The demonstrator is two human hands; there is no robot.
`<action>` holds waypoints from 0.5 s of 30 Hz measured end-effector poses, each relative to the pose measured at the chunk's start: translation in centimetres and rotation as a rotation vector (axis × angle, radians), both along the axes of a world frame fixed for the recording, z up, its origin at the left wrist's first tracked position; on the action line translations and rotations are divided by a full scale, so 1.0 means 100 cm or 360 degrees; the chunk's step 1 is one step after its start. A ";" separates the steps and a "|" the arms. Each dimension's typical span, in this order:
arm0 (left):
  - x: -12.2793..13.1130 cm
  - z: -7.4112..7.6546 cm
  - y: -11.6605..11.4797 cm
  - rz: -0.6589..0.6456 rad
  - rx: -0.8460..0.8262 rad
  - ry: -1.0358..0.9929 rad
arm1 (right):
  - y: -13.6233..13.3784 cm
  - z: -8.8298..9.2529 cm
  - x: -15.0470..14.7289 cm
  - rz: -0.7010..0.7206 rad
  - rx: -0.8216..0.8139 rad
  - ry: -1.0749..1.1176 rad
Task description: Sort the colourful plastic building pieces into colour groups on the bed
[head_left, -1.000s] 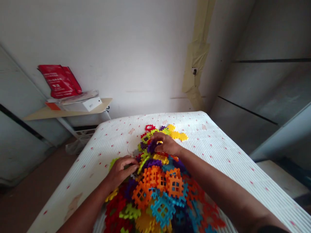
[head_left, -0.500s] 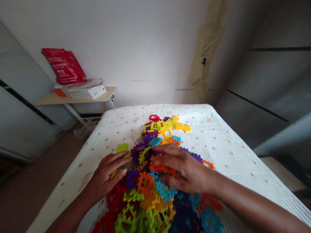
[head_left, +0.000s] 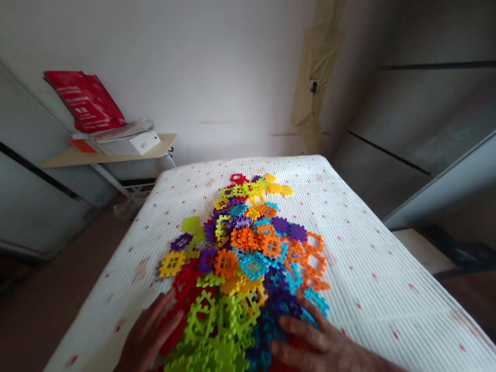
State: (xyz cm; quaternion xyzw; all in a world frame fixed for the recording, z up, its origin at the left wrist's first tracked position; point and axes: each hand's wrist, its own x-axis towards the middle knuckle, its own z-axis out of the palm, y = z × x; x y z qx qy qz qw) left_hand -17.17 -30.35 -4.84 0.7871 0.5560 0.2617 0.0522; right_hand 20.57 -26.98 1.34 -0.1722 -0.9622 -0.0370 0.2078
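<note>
A long heap of plastic interlocking building pieces [head_left: 232, 268] in red, lime green, yellow, orange, blue and purple runs along a white padded cover [head_left: 368, 248] dotted with red. At the heap's near left edge my left hand [head_left: 149, 330] lies beside the red pieces [head_left: 188, 281], fingers stretched out. My right hand [head_left: 318, 338] rests against the dark blue pieces [head_left: 267, 325] at the near right, its fingers spread. Neither hand is closed round a piece. Lime green pieces [head_left: 217, 320] lie between the hands. Farther up are orange pieces [head_left: 271, 244] and a yellow window piece [head_left: 172, 263].
Left of the covered surface stands a small side table [head_left: 62, 157] with a white box [head_left: 143, 142] and a red bag [head_left: 87, 103] on it. Behind rises a wall with a taped socket [head_left: 313, 86]. Grey cabinets [head_left: 434, 113] stand on the right.
Both hands have drawn back toward me, from the middle of the heap to its near end. More orange, purple and yellow pieces now show. The camera view has shifted slightly.
</note>
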 end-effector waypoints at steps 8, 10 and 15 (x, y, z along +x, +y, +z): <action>0.049 0.009 0.015 -0.0303 0.0200 0.0125 | 0.033 -0.016 -0.023 0.0067 0.0272 0.0118; 0.060 0.010 0.021 -0.0242 0.0280 0.0070 | 0.049 -0.022 -0.021 0.0065 0.0279 0.0177; 0.089 0.010 0.039 -0.0256 0.0443 0.0073 | 0.092 -0.027 -0.019 -0.0056 0.0312 0.0299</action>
